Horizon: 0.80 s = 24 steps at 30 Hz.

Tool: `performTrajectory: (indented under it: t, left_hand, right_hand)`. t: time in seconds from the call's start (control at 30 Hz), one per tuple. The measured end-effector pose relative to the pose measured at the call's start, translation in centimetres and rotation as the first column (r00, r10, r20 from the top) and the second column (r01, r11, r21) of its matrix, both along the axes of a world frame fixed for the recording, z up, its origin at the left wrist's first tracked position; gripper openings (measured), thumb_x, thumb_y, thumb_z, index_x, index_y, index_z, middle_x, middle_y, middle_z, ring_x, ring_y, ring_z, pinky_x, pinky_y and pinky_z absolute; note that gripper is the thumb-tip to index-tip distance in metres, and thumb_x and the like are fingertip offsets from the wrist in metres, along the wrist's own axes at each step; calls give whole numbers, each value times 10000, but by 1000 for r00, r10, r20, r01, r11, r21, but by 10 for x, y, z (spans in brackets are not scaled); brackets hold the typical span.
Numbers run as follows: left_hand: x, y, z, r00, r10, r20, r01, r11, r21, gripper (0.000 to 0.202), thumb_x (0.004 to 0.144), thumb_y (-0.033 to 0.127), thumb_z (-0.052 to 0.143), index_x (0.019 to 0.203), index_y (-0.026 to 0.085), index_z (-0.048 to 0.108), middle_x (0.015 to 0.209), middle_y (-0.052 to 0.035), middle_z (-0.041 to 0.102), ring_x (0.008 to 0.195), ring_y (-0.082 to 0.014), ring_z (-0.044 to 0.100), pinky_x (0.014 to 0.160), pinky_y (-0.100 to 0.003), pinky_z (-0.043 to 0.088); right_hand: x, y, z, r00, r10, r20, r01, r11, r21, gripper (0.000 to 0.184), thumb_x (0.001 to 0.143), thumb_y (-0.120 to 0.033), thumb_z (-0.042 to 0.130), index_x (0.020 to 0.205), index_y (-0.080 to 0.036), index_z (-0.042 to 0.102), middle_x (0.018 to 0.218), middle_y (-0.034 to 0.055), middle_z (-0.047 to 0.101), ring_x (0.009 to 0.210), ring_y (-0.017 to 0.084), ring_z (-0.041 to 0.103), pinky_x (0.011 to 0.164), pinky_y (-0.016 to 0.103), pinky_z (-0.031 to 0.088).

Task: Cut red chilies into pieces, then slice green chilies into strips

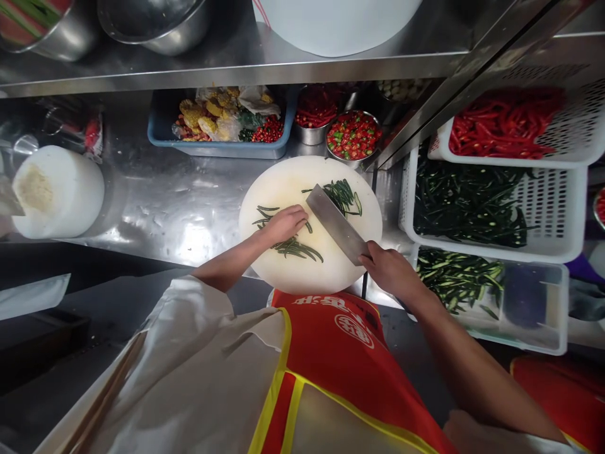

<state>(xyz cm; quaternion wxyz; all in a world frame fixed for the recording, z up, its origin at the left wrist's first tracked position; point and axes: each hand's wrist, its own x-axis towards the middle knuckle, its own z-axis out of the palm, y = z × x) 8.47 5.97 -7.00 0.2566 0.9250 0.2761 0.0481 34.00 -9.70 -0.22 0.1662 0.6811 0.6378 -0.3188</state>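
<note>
A round white cutting board [269,183] lies on the steel counter in front of me. My right hand [385,268] grips the handle of a cleaver [338,227], whose broad blade slants across the board's right half. Beyond the blade sits a pile of cut green chili strips [343,195]. My left hand [288,224] is over the board's left half, its fingers curled together and pressed down; what they hold, if anything, is hidden. More long green chili strips [300,249] lie beside and below that hand.
Behind the board stand a blue tub [227,148] of bagged ingredients and a steel pot [354,135] of chopped red and green chilies. White baskets of red chilies [505,126] and dark green chilies [467,202] stand right, above a clear bin [534,296]. A steel shelf [227,72] overhangs.
</note>
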Motion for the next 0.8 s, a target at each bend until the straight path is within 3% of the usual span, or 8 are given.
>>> performTrajectory:
  t: [0.2,0.57,0.67,0.8]
  left_hand:
    - [0,10,-3,996,-89,9,88,996,26,269,982,245,419,982,187,681,980,-84,628,975,-210,574,935,-373,466]
    - [8,-9,-24,994,31,109,-33,999,15,298,1002,280,393,963,191,675,1032,-96,657,1033,-209,578,932,-372,490]
    - [7,-9,-26,992,45,117,-46,999,8,300,1001,281,395,963,191,679,1043,-97,662,1035,-205,584,936,-365,492]
    - [10,-8,-22,996,23,88,-25,1000,18,321,1005,285,377,957,186,678,1034,-98,662,1009,-203,595,932,-354,490]
  right_hand:
    - [-7,3,4,1000,19,-20,-19,1000,-20,268,1004,-352,335,1102,-170,507,936,135,713,865,265,665,618,306,281]
    - [8,10,19,997,48,-54,-53,994,-96,219,985,-347,382,1053,-180,507,884,122,690,884,277,644,627,303,293]
    - [0,20,12,996,49,-68,-57,992,-116,229,985,-343,384,1075,-170,505,929,142,694,915,286,645,648,305,319]
    - [-23,41,-7,997,36,-69,-37,999,-13,287,993,-336,365,1163,-138,482,1013,185,693,965,305,644,701,320,346]
